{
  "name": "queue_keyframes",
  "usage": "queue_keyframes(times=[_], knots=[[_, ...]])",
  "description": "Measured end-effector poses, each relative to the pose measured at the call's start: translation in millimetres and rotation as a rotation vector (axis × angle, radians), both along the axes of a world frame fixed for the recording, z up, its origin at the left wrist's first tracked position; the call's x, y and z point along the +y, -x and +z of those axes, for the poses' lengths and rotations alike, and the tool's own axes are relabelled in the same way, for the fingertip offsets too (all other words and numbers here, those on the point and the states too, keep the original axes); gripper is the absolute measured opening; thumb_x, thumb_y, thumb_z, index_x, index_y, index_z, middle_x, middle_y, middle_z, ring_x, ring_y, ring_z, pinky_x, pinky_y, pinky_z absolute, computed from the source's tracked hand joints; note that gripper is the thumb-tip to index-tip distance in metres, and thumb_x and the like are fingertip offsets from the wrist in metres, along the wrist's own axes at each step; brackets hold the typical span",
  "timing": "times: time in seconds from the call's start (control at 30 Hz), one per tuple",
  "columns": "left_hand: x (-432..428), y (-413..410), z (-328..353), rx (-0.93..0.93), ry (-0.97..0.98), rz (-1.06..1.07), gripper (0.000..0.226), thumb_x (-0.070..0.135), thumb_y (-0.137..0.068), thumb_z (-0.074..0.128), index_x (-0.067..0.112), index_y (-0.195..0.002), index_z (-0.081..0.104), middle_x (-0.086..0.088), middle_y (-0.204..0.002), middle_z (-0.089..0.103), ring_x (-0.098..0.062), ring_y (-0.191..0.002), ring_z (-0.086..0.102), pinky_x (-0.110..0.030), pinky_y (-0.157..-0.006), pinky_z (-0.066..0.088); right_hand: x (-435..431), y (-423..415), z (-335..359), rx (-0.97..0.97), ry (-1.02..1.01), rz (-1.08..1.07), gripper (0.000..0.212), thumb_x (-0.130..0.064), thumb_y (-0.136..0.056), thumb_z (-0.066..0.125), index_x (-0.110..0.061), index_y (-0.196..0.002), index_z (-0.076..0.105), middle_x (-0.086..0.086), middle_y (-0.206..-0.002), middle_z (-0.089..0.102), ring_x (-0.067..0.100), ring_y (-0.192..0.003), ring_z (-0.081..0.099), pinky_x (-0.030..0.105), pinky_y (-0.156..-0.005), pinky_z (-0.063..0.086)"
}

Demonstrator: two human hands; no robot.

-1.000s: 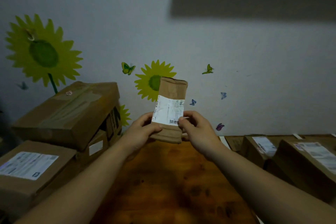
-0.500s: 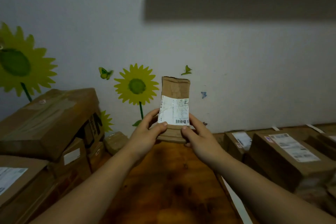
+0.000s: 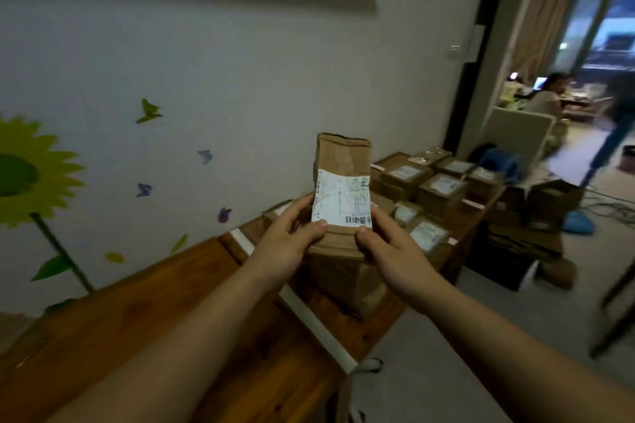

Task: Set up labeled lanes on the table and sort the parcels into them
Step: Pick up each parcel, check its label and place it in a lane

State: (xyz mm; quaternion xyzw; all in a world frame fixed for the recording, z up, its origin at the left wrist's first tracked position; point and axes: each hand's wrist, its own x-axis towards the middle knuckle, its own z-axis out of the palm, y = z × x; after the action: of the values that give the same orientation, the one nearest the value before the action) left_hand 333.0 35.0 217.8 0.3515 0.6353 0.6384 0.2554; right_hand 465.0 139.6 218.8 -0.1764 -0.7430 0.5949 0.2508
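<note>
In the head view, I hold a small brown parcel [image 3: 343,161] upright in front of me, above the wooden surface [image 3: 137,312] and clear of it. My left grip [image 3: 288,244] grasps its lower left edge, with the thumb on the front just under the white label [image 3: 343,203] and the fingers behind. My right grip [image 3: 391,251] grasps the lower right corner the same way, thumb on the front below the barcode. The label faces me, but its print is too blurred to read. The parcel's top end is crumpled.

Below my arms a white tape strip [image 3: 309,316] runs across the surface. Past it, right under the parcel, lies a larger package [image 3: 347,282]. Further along, a cluster of labelled boxes [image 3: 439,192] sits close together. A sunflower sticker [image 3: 24,172] and small butterfly stickers [image 3: 144,189] are on the wall at left. At right an open doorway shows another room with a seated person [image 3: 546,96], blurred.
</note>
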Motion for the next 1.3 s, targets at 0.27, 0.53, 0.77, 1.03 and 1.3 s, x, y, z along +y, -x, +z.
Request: queue_keyframes(times=[0.27,0.53,0.77,1.03,1.3], knots=[[131.2,-96.3,3.8,-0.134,0.009,-0.204,0.033,0.014,-0.095,0.050,0.040,-0.115,0.047,0.010,-0.108,0.059,-0.011,-0.097,0.062,-0.025,-0.073,0.055,108.1,-112.5,-6.0,0.007,-0.006,-0.202,0.039,-0.018,-0.099,0.045,-0.043,-0.129,0.041,-0.021,-0.114,0.058,-0.009,-0.095,0.059,0.009,-0.067,0.049],[282.1,-207.8,-4.1,-0.139,0.108,-0.317,0.035,0.023,-0.094,0.052,0.036,-0.127,0.045,0.007,-0.111,0.059,-0.013,-0.098,0.060,-0.030,-0.074,0.053,251.3,-231.9,-15.0,-0.110,-0.056,-0.370,0.039,-0.029,-0.097,0.049,-0.045,-0.131,0.038,-0.022,-0.116,0.056,-0.006,-0.098,0.054,0.013,-0.077,0.049],[377.8,-231.8,-7.1,-0.037,0.285,-0.403,0.018,0.018,-0.094,0.051,0.025,-0.110,0.056,-0.001,-0.102,0.062,-0.013,-0.087,0.062,-0.028,-0.074,0.053,357.6,-268.7,-24.6,-0.149,-0.025,-0.528,0.072,-0.022,-0.088,0.065,-0.034,-0.145,0.024,-0.008,-0.125,0.055,0.008,-0.107,0.059,0.027,-0.084,0.054],[500.1,-184.8,-36.6,0.106,0.364,-0.409,0.023,0.019,-0.091,0.056,0.027,-0.113,0.057,0.003,-0.111,0.061,-0.010,-0.095,0.063,-0.031,-0.082,0.055,493.1,-241.7,-62.2,-0.198,0.016,-0.674,0.036,-0.032,-0.090,0.060,-0.030,-0.123,0.048,-0.009,-0.101,0.058,0.010,-0.091,0.062,0.034,-0.077,0.056],[623.9,-149.6,-77.8,-0.130,0.241,-0.126,0.049,0.011,-0.083,0.066,0.036,-0.117,0.041,0.007,-0.111,0.054,-0.006,-0.087,0.059,-0.017,-0.055,0.051,631.6,-193.8,-80.3,-0.197,0.040,-0.729,0.025,-0.032,-0.092,0.057,-0.034,-0.114,0.045,-0.007,-0.106,0.059,0.008,-0.091,0.062,0.028,-0.073,0.056]])
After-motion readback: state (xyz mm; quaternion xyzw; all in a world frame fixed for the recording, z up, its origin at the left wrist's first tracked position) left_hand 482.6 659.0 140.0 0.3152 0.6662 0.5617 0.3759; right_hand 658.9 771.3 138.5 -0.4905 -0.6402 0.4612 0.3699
